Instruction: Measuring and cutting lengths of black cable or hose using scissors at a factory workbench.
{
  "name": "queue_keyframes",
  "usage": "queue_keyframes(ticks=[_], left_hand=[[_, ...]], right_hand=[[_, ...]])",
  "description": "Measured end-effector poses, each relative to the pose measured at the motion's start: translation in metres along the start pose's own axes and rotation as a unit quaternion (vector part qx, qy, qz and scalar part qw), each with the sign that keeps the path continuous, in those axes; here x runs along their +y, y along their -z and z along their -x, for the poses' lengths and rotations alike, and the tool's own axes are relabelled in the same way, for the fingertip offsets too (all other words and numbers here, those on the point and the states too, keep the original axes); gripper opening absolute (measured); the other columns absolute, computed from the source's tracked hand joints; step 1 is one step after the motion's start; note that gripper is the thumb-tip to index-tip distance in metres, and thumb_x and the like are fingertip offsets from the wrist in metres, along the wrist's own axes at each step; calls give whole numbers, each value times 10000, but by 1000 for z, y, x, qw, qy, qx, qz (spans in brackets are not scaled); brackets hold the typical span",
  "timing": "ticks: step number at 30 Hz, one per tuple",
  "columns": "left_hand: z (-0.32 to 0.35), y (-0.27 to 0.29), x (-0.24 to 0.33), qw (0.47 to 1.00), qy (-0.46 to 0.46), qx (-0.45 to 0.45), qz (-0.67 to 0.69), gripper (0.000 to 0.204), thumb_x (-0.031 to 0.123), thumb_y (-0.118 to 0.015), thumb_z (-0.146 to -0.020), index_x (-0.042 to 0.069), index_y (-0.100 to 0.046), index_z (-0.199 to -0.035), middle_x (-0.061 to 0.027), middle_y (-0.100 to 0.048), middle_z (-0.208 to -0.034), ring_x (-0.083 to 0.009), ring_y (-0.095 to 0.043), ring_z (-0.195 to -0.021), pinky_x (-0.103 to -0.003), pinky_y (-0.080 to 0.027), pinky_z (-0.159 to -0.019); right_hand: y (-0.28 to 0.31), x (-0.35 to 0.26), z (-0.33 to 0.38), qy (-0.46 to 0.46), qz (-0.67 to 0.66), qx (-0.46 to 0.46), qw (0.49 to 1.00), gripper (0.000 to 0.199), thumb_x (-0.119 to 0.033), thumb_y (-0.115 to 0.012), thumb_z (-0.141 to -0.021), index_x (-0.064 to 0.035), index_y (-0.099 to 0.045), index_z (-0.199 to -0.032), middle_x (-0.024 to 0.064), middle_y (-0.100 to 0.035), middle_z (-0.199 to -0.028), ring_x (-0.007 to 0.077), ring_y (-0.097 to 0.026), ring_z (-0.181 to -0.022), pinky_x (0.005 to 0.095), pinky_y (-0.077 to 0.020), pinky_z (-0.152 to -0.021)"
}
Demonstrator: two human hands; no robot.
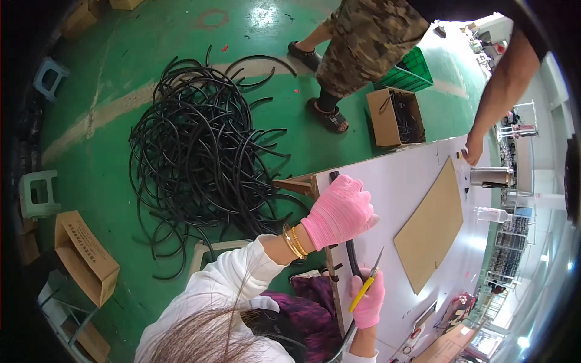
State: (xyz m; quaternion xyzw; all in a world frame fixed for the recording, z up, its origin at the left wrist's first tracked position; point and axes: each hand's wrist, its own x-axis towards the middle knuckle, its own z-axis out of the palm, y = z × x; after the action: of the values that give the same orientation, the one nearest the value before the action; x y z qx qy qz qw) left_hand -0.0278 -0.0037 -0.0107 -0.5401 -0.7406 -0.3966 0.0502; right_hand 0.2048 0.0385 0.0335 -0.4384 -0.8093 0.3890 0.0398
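My left hand, in a pink knit glove, is closed around a black rubber tube at the table's near edge. One end of the tube pokes out beyond the fist. Lower down, my right hand, gloved in pink too, holds a yellow-handled knife, its pointed metal blade angled up and away. The tube runs down beside this right hand; whether its fingers also grip the tube I cannot tell. Both hands are over the edge of the white table.
A big tangled heap of black tubes covers the floor at left. On the table lie a cardboard sheet, a steel cup and a clear bottle. Across it stands another person, one hand on the tabletop, near an open carton.
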Motion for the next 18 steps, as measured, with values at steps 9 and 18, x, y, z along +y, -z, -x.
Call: queue_keyframes(ticks=[9, 18], left_hand=[[-1, 2, -1, 1000, 14, -11, 9, 291, 321, -594, -833, 120, -639, -627, -38, -577, -686, -242, -545, -811, -402, -402, -787], [-3, 3, -2, 1000, 19, -13, -10, 306, 351, -610, -829, 121, -644, -632, -40, -578, -677, -243, -545, -809, -407, -406, -780]], right_hand=[[-2, -9, -1, -52, -58, 2, 997, 178, -26, -651, -862, -4, -530, -991, 17, -552, -739, 81, -518, -621, 234, -441, -556], [-3, -10, -4, -46, -57, 7, 997, 167, -28, -646, -860, -11, -528, -976, 19, -557, -729, 79, -527, -625, 234, -450, -570]])
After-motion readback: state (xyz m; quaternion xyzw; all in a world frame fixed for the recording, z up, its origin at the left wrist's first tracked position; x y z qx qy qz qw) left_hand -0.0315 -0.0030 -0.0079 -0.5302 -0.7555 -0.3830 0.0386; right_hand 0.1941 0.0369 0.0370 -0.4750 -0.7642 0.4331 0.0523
